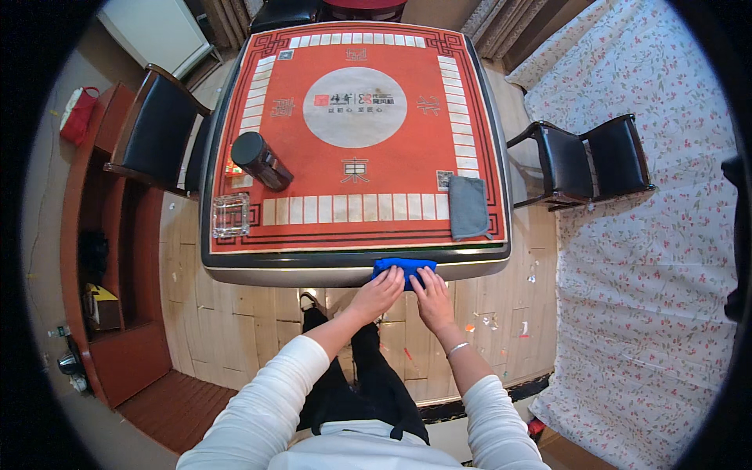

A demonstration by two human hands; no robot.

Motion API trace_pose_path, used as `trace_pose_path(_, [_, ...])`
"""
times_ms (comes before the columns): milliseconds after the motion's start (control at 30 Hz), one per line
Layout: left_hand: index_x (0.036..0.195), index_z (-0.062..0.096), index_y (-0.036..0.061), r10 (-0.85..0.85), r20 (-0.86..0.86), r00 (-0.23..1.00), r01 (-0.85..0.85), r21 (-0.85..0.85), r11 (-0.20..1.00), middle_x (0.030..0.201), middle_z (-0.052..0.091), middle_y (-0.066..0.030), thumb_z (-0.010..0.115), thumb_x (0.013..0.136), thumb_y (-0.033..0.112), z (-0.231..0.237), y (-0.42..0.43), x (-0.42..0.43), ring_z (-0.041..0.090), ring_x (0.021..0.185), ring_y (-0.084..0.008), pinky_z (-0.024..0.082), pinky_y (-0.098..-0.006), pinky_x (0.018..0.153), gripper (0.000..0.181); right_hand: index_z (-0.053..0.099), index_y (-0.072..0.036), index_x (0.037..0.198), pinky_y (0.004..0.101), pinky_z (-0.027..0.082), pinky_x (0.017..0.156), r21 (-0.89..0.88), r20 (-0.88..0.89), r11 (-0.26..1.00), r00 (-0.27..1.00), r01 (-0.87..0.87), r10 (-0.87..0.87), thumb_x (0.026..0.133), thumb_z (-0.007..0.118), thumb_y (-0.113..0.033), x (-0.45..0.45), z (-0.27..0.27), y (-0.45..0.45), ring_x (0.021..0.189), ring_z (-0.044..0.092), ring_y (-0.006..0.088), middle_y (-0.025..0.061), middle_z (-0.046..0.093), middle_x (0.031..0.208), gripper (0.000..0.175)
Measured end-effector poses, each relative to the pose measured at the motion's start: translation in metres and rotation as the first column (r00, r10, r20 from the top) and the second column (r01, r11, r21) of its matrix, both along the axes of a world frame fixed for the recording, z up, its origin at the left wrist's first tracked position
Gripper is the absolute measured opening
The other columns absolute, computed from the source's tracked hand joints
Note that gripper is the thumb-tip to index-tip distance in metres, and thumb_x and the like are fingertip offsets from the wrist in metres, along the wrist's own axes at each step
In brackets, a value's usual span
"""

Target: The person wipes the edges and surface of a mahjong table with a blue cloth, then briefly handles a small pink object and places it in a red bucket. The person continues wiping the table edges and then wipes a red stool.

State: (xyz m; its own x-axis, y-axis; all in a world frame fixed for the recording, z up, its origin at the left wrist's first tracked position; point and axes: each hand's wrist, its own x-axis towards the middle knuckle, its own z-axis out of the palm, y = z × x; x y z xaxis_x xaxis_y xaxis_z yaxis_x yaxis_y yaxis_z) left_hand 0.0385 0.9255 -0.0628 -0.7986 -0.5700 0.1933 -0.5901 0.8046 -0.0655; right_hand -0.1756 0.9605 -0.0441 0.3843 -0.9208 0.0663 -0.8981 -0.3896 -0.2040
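Observation:
A blue cloth [405, 265] lies folded over the near rim of a mahjong table [294, 275]. Both of my hands are on it: my left hand [380, 292] presses its left part with the fingertips, and my right hand [433, 298] rests its fingers on the right part. A grey cloth [468, 208] lies flat at the near right corner of the red table mat [376, 170]. At the left of the mat are a dark lidded cup [261, 161] and, nearer to me, a clear glass ashtray [231, 215].
Black padded chairs stand left [157, 129] and right [587, 158] of the table. A reddish wooden shelf unit [126, 358] is at the far left, a floral curtain [634, 282] at the right. Scraps of litter [487, 321] lie on the tiled floor.

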Motion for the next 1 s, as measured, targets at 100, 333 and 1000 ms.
trace_pose_path(100, [0.130,0.058,-0.0008,0.007,-0.066,0.998,-0.006,0.010,1.000,0.139,0.053,-0.0167,0.054,0.091,0.022,-0.003,-0.001,-0.017,0.046,0.135,-0.0311,0.037,-0.0403,0.115,0.045,0.057,-0.012,0.138,0.0440,0.037,0.116,0.014,0.028,1.000,0.999,0.014,-0.015,0.092,0.055,-0.014,-0.016,-0.001,0.002,0.140,0.044,0.0282,0.0111,0.050,0.146,0.046])
trace_pose_path(333, [0.130,0.058,0.0006,0.058,-0.124,0.991,-0.053,0.039,0.998,0.139,0.054,-0.0122,0.056,0.090,0.020,-0.012,0.002,0.038,0.049,0.133,-0.0274,0.039,-0.0378,0.112,0.044,0.060,-0.014,0.134,0.0439,0.044,0.106,-0.166,0.054,0.982,0.993,-0.092,0.102,0.086,0.062,-0.012,0.039,-0.021,-0.008,0.129,0.050,0.0336,0.0152,0.053,0.136,0.048])
trace_pose_path(1000, [0.133,0.053,-0.0055,0.567,-0.020,0.824,-0.549,0.221,0.806,0.144,0.048,-0.0214,0.055,0.089,0.012,-0.011,0.051,0.206,0.044,0.137,-0.0358,0.037,-0.0459,0.116,0.047,0.057,-0.010,0.133,0.0399,0.047,0.099,-0.085,0.271,0.936,0.896,-0.343,0.353,0.087,0.058,-0.012,0.230,-0.010,-0.032,0.123,0.055,0.0295,0.0124,0.053,0.134,0.046])
